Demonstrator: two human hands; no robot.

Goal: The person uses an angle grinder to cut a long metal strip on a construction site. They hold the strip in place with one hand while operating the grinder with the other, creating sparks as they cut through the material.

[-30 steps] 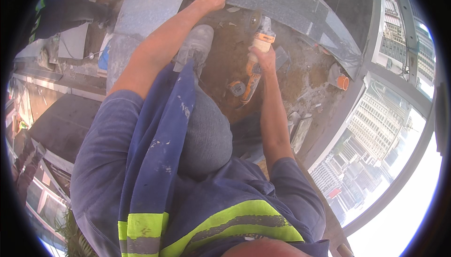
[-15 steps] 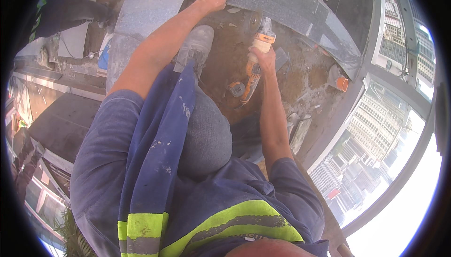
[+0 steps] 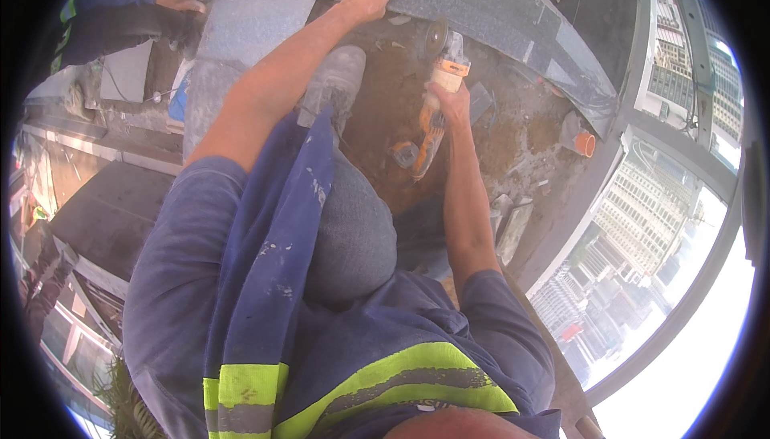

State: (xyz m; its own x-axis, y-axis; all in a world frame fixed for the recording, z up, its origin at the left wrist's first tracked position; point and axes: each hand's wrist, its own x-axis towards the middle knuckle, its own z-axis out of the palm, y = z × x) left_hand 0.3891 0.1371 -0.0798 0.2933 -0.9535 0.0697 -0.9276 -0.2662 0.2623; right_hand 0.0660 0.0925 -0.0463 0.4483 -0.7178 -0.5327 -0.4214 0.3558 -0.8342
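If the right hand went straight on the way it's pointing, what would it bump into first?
Probably the grey slab. The right hand holds a grinder whose front end points that way, so the grinder would touch it first; depth is hard to judge.

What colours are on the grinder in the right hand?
The grinder is mainly orange and cream, seen best in the head view.

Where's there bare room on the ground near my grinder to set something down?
The dirt between your boot and the grinder in your right hand looks bare, though close to the disc. Another, rougher patch lies between the flat grey piece and the orange-ended object. It's crowded at the grinder's rear, beside the round orange-and-grey object.
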